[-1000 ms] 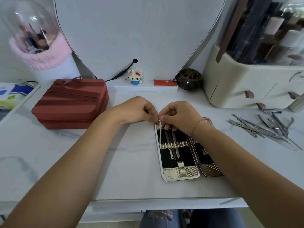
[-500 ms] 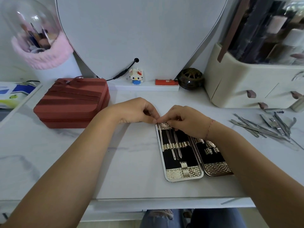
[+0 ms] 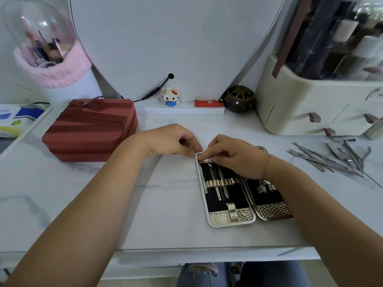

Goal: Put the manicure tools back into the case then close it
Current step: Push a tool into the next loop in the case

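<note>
At the nearest edge, knees in blue jeans [image 3: 199, 274] show under the white marbled table [image 3: 87, 204]. Both bare forearms reach forward over it. Right of the middle, near the front edge, the manicure case [image 3: 230, 221] lies open and flat, with its two black-lined halves side by side. The left half holds three slim steel tools [image 3: 217, 188] tucked under a gold strap. The right half is partly hidden by the right wrist, which wears a thin red bracelet [image 3: 267, 166].

The two hands meet at the far end of the left half. The left hand [image 3: 172, 140] is curled, with thumb and forefinger nipped against the rim at the case's far left corner. The right hand [image 3: 234, 156] arches over the tool tips, its fingers bent down onto the gold band there. Whether they grip a tool or only press on it I cannot tell.

Well to the right of the case, a loose pile of manicure tools [image 3: 335, 160] lies on the table. To the left sits a closed red zip pouch [image 3: 89, 129].

Along the back stand a block-built cat figure [image 3: 170, 96], a small red box [image 3: 208, 103] and a dark pierced pot [image 3: 238, 98]. A cream drawer organiser [image 3: 310, 104] fills the right corner. At far left stands a clear domed brush holder [image 3: 47, 48] with a pink band. Behind them all rises a large heart-shaped mirror [image 3: 176, 38].
</note>
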`<state>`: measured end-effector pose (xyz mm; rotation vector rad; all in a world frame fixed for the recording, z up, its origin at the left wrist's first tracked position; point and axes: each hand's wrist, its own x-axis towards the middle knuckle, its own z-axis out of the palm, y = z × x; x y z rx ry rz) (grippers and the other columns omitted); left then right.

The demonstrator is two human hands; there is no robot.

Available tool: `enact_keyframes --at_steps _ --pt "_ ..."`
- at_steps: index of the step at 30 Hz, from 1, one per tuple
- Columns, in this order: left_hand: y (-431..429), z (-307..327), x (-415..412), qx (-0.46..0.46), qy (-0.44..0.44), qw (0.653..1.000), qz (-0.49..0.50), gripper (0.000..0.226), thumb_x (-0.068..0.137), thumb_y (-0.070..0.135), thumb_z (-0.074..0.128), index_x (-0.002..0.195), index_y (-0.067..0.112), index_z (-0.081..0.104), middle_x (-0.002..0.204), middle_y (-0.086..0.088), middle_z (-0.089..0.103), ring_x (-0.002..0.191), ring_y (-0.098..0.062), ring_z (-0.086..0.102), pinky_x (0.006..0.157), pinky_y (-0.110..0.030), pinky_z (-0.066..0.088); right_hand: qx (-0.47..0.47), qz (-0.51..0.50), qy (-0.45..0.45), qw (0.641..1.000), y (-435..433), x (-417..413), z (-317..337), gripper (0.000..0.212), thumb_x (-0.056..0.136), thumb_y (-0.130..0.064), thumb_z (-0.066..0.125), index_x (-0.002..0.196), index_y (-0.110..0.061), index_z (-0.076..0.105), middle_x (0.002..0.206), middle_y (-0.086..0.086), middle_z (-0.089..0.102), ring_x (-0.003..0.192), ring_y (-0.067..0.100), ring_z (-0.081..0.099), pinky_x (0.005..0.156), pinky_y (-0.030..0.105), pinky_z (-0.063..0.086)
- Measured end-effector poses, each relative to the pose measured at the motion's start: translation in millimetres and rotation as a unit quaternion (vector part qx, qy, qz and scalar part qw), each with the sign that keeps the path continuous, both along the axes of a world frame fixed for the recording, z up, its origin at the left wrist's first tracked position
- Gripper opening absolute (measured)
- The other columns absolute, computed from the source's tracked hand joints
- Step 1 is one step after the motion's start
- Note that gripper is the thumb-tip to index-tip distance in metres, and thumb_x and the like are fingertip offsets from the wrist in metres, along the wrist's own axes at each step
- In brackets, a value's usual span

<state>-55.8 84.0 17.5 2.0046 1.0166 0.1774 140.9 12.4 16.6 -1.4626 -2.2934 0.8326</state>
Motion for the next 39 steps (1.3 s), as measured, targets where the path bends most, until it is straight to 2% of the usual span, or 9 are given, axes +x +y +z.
enact_keyframes --at_steps 3,7,11,17,28,31,33,36,39 --pt "0 0 0 -0.002 -0.001 1.000 0.001 0.013 0.084 0.015 0.069 0.093 0.023 0.073 0.073 0.011 0.062 0.061 0.005 0.048 0.059 -0.005 0.038 0.000 -0.001 -0.007 1.000 0 -1 -1 0.030 0.093 -0.012 0.050 0.108 -0.031 0.067 0.102 -0.004 0.049 0.094 0.013 0.053 0.087 0.020 0.040" --pt "-2 1 1 -0.003 -0.009 1.000 0.004 0.011 0.084 0.014 0.069 0.092 0.021 0.073 0.066 0.016 0.062 0.058 0.008 0.049 0.058 -0.004 0.037 0.007 -0.008 -0.008 1.000 -1 -2 -3 0.031 0.093 -0.012 0.049 0.111 -0.029 0.067 0.103 -0.004 0.049 0.094 0.013 0.053 0.085 0.015 0.039" --pt "-1 0 2 -0.004 -0.005 1.000 0.009 0.010 0.082 0.018 0.071 0.090 0.023 0.074 0.077 0.009 0.066 0.063 0.005 0.051 0.064 -0.009 0.040 0.014 -0.009 -0.009 1.000 -2 -3 -4 0.030 0.093 -0.011 0.049 0.111 -0.028 0.066 0.099 -0.006 0.047 0.088 0.009 0.051 0.078 0.007 0.035" --pt "-2 -1 3 -0.003 -0.004 1.000 0.015 0.010 0.082 0.018 0.072 0.089 0.024 0.074 0.080 0.005 0.068 0.066 0.002 0.052 0.069 -0.015 0.041 0.023 -0.003 -0.005 1.000 -3 -4 -3 0.029 0.092 -0.009 0.050 0.104 -0.029 0.067 0.095 -0.005 0.046 0.078 0.008 0.048 0.072 0.008 0.036" --pt "-4 2 5 -0.003 -0.002 1.000 0.026 0.007 0.083 0.017 0.071 0.089 0.020 0.074 0.061 0.019 0.064 0.056 0.010 0.051 0.056 -0.002 0.037 0.029 -0.002 0.020 0.999 -7 -1 -1 0.025 0.089 -0.014 0.056 0.104 -0.030 0.067 0.101 -0.001 0.052 0.083 0.007 0.053 0.076 0.008 0.039" --pt "-4 2 8 0.011 0.002 0.999 0.038 0.006 0.080 0.021 0.074 0.085 0.022 0.074 0.068 0.019 0.068 0.062 0.009 0.056 0.063 -0.006 0.040 0.053 -0.053 0.057 0.996 -14 20 10 0.025 0.087 -0.015 0.061 0.109 -0.024 0.065 0.100 -0.005 0.057 0.089 0.003 0.058 0.083 0.011 0.045" --pt "-4 0 11 0.021 0.003 0.999 0.049 0.006 0.077 0.024 0.077 0.082 0.023 0.075 0.079 0.013 0.071 0.071 0.004 0.059 0.070 -0.013 0.043 0.087 -0.121 0.060 0.987 -20 53 15 0.020 0.084 -0.014 0.065 0.101 -0.024 0.068 0.096 -0.010 0.059 0.084 0.002 0.060 0.077 0.008 0.045" --pt "-7 -1 13 0.036 -0.002 0.998 0.059 0.006 0.075 0.025 0.078 0.073 0.026 0.073 0.078 0.009 0.071 0.066 0.006 0.059 0.068 -0.012 0.043 0.142 -0.261 -0.029 0.954 -34 113 12 0.015 0.078 -0.016 0.072 0.087 -0.027 0.067 0.091 -0.005 0.063 0.079 0.009 0.059 0.066 0.007 0.040" --pt "-8 0 15 0.042 -0.003 0.997 0.059 0.009 0.076 0.025 0.078 0.070 0.028 0.071 0.076 0.008 0.071 0.066 0.004 0.058 0.068 -0.014 0.044 0.121 -0.341 -0.113 0.925 -48 148 8 0.012 0.075 -0.022 0.074 0.085 -0.022 0.069 0.090 0.001 0.060 0.082 0.019 0.056 0.069 0.025 0.035"
